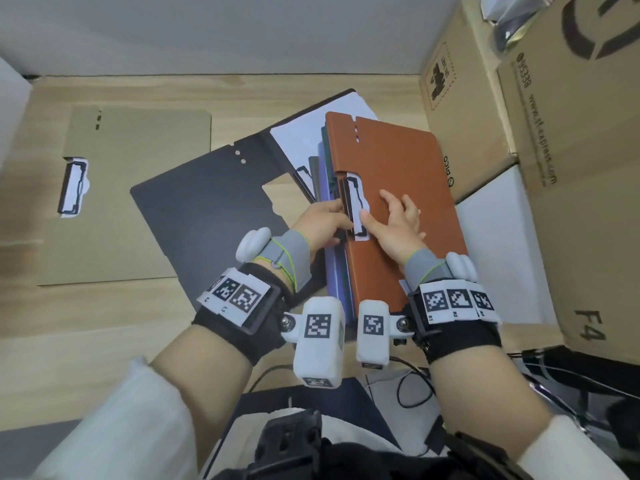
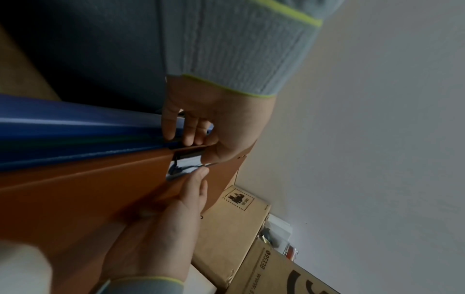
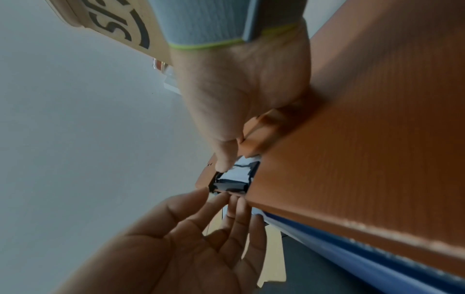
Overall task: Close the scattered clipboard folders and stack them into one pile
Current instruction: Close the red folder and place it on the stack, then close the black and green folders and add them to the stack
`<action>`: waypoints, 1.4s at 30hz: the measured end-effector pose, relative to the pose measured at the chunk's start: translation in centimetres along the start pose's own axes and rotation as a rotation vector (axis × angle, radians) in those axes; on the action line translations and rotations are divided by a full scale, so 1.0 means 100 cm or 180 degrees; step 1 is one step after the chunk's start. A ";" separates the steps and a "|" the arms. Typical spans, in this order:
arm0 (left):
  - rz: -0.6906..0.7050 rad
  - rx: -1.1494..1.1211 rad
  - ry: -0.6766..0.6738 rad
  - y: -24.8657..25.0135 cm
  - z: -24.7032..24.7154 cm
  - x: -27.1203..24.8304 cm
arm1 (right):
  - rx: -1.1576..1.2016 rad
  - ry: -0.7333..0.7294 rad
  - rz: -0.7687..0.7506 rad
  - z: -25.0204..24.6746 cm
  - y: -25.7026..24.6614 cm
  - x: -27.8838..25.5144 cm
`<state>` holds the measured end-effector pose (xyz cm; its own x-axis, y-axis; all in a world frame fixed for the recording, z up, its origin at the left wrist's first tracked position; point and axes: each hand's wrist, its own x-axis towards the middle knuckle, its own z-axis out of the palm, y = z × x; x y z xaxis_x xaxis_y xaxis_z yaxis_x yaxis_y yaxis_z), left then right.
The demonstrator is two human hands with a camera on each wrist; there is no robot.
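A closed orange folder (image 1: 398,157) tops the pile at centre right, above blue (image 1: 333,271) and green ones. My right hand (image 1: 398,220) lies flat on its cover, the thumb on the black clip (image 1: 352,202) in the cover's cut-out. My left hand (image 1: 322,220) touches the pile's side edge by that clip with straight fingers. An open black folder (image 1: 207,202) with white paper lies left of the pile and partly under it. A closed tan folder (image 1: 138,202) lies far left. The wrist views show the clip (image 2: 186,159) (image 3: 236,179) between my two hands.
Cardboard boxes (image 1: 467,116) (image 1: 581,168) stand tight against the pile's right side, with a white box (image 1: 502,254) below them. A grey wall runs along the back of the wooden table (image 1: 104,323). Cables (image 1: 415,382) hang at the near edge.
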<state>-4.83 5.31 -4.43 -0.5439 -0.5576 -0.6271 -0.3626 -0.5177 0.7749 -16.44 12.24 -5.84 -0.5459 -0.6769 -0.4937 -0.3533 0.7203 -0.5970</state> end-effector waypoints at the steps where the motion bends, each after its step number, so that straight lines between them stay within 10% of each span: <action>1: -0.0012 -0.0013 -0.0024 -0.001 -0.002 -0.001 | -0.0015 0.0020 0.0007 0.002 -0.002 0.000; 6: -0.0015 -0.0386 0.0516 -0.004 -0.026 -0.003 | -0.0053 0.0172 -0.0039 0.009 -0.020 -0.005; 12: -0.0641 -0.0679 0.2716 -0.044 -0.114 -0.021 | -0.0587 0.0191 -0.0867 0.035 -0.054 -0.012; 15: -0.1021 -0.0841 0.3169 -0.066 -0.140 -0.039 | -0.0576 0.0090 -0.1175 0.048 -0.072 -0.016; 28: -0.0508 -0.1504 0.1547 -0.094 -0.152 -0.070 | -0.2262 -0.0588 -0.0590 0.096 -0.056 -0.006; 42: -0.0052 -0.1059 0.2215 -0.064 -0.200 -0.090 | -0.2222 -0.0444 -0.0094 0.107 -0.047 0.006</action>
<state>17.51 0.69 -5.28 0.1007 -0.7708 -0.6291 -0.0600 -0.6359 0.7694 -6.96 6.79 -10.11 -0.4428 -0.6770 -0.5878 -0.7960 0.5986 -0.0898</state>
